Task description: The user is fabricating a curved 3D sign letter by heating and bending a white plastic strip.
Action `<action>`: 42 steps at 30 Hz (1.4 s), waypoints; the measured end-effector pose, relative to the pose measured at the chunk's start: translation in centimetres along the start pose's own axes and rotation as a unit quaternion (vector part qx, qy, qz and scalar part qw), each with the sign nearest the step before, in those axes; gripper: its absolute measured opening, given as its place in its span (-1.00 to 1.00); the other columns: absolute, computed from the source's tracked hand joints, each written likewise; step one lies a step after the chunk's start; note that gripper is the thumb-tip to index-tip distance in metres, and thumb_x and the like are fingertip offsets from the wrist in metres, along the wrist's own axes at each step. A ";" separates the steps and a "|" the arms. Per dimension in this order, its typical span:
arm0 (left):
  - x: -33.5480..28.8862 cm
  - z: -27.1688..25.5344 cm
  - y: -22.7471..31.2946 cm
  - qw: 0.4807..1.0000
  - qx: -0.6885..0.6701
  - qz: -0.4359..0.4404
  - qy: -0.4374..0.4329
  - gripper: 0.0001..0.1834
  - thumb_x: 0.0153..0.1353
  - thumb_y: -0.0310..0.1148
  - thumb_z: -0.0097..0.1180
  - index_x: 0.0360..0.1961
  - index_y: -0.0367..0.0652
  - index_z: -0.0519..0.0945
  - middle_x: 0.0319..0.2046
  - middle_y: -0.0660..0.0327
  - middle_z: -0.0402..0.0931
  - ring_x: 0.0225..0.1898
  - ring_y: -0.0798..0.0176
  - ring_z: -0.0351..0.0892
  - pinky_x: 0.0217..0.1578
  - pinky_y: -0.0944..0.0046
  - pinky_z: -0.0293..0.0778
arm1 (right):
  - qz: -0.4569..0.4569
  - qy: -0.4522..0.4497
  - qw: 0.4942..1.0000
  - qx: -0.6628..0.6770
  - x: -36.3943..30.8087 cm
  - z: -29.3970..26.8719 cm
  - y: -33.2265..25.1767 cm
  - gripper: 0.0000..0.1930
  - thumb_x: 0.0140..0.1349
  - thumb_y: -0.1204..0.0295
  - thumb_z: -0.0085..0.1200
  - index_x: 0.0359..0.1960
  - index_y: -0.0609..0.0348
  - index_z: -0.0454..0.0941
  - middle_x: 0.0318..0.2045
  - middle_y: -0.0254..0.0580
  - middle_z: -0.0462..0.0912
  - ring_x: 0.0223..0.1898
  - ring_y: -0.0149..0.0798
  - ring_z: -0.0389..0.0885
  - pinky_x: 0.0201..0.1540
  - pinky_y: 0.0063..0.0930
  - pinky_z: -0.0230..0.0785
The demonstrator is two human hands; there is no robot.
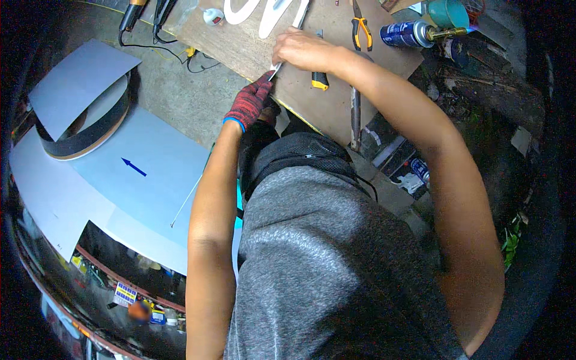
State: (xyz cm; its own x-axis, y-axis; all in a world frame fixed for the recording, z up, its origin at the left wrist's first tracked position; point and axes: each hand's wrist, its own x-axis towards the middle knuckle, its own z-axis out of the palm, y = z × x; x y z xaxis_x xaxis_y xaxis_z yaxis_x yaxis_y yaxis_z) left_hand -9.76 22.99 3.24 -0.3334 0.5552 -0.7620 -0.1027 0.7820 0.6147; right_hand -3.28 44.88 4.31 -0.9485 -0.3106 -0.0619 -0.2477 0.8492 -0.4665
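My left hand, in a red and black knit glove with a blue cuff, pinches the lower end of a narrow whitish strip at the edge of a wooden board. My bare right hand is closed over the strip just above it, fingers bent down and partly hidden. Beyond the right hand lie white curved letter-like pieces. Close to the right wrist rests a yellow and black utility knife. A hammer lies partly under my right forearm.
On the board are orange-handled pliers and a small white bottle. At the right, a blue gas can torch shows a blue flame at its nozzle. Large pale sheets spread at the left; corded tools lie top left.
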 end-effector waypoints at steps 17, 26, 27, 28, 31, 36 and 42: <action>0.4 -0.1 -1.6 0.997 -0.059 0.048 0.010 -0.56 0.39 -0.16 0.02 0.27 0.09 0.47 -0.36 0.36 0.51 -0.40 0.43 0.33 -0.29 0.37 0.41 | 0.496 0.249 0.765 0.328 -12.6 5.1 -9.1 -0.83 0.15 0.58 0.09 -0.20 0.27 0.60 -0.31 0.10 0.68 -0.23 0.04 0.69 -0.15 -0.21 0.52; 0.2 -0.1 -1.5 0.997 -0.073 0.018 0.002 -0.50 0.37 -0.08 0.03 0.31 0.10 0.42 -0.28 0.36 0.53 -0.38 0.39 0.43 -0.29 0.32 0.46 | 0.482 0.315 0.794 0.196 -12.2 5.4 -8.7 -0.73 0.22 0.57 0.02 -0.04 0.26 0.55 -0.18 0.10 0.65 -0.27 -0.02 0.69 -0.21 -0.27 0.52; 0.3 -0.1 -1.6 0.997 -0.070 0.021 -0.001 -0.50 0.37 -0.08 0.03 0.31 0.10 0.42 -0.28 0.36 0.53 -0.38 0.39 0.43 -0.29 0.32 0.46 | 0.465 0.338 0.766 0.288 -11.4 5.5 -8.4 -0.71 0.24 0.57 0.01 0.00 0.28 0.53 -0.13 0.06 0.65 -0.31 -0.08 0.69 -0.23 -0.30 0.51; 0.3 -0.2 -1.9 0.998 -0.063 0.026 0.000 -0.49 0.37 -0.07 0.04 0.31 0.11 0.42 -0.29 0.36 0.52 -0.38 0.39 0.43 -0.30 0.33 0.46 | 0.471 0.297 0.710 0.431 -10.2 5.5 -8.2 -0.68 0.29 0.57 -0.03 0.08 0.34 0.46 -0.06 -0.04 0.64 -0.42 -0.27 0.63 -0.30 -0.39 0.50; 0.4 -0.1 -1.7 0.998 -0.054 0.031 -0.003 -0.49 0.36 -0.06 0.05 0.31 0.11 0.42 -0.30 0.36 0.52 -0.39 0.41 0.42 -0.30 0.33 0.46 | 0.385 0.372 0.762 0.365 -6.7 7.1 -6.6 -0.61 0.35 0.55 -0.09 0.21 0.35 0.32 -0.02 0.00 0.61 -0.45 -0.40 0.59 -0.40 -0.48 0.51; -0.2 -0.2 -1.0 0.998 -0.061 0.017 0.004 -0.47 0.36 -0.06 0.06 0.32 0.11 0.41 -0.31 0.35 0.53 -0.40 0.42 0.41 -0.32 0.34 0.45 | 0.458 0.337 0.629 0.531 -1.8 4.8 -3.6 -0.60 0.37 0.54 -0.10 0.21 0.40 0.27 -0.01 0.05 0.59 -0.42 -0.33 0.64 -0.41 -0.46 0.56; -0.2 -0.4 -1.2 0.998 -0.066 0.022 0.004 -0.51 0.37 -0.11 0.04 0.31 0.15 0.42 -0.28 0.36 0.56 -0.36 0.42 0.39 -0.29 0.34 0.43 | 0.505 0.353 0.652 0.443 -0.4 6.7 -1.4 -0.60 0.20 0.37 0.17 0.00 0.40 0.45 -0.23 0.06 0.67 -0.36 -0.15 0.69 -0.29 -0.32 0.55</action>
State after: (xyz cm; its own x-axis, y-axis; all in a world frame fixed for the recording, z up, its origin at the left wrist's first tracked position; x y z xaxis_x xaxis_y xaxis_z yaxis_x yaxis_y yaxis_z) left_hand -9.90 21.83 2.72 -0.3477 0.5861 -0.7318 -0.2092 0.7124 0.6699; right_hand -1.22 41.01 -0.89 -0.4712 0.7547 -0.4564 0.4881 -0.2079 -0.8477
